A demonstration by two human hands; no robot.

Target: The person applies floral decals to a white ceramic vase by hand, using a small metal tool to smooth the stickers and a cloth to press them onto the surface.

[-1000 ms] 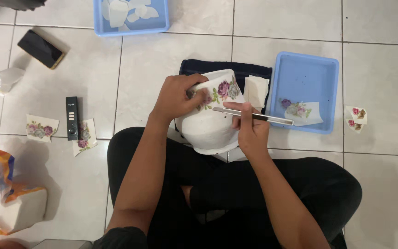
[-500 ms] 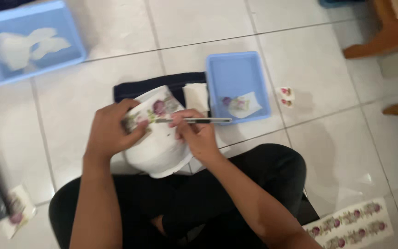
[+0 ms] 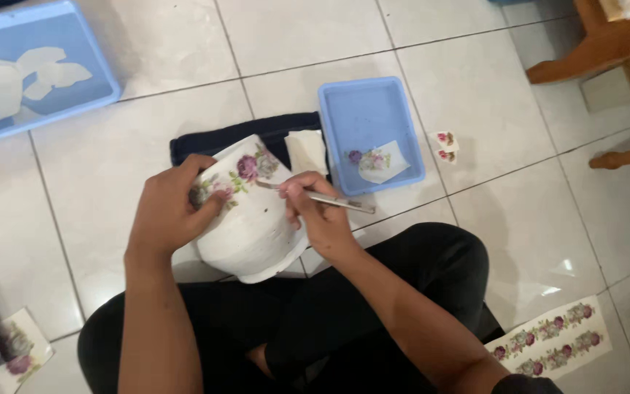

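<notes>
A white ceramic pot (image 3: 253, 226) lies tilted on my lap, with pink rose decals (image 3: 245, 169) stuck near its base. My left hand (image 3: 172, 208) grips the pot's side, thumb pressing on a decal. My right hand (image 3: 315, 211) holds thin metal tweezers (image 3: 322, 197), their tip touching the pot next to the rose decal. A folded dark cloth (image 3: 220, 140) lies on the tiled floor just beyond the pot, with a white paper piece (image 3: 307, 151) on it.
A small blue tray (image 3: 369, 117) holding a flower decal (image 3: 377, 160) sits beyond my right hand. A bigger blue tray (image 3: 37, 73) with white pieces is far left. Decal sheets (image 3: 548, 339) lie at lower right, cut decals (image 3: 444, 144) by the small tray. Wooden furniture legs (image 3: 599, 51) stand upper right.
The camera view swung right, so the trays drifted left in the picture. My hands stay on the pot, and the tweezers' tip now rests by the rose decal.
</notes>
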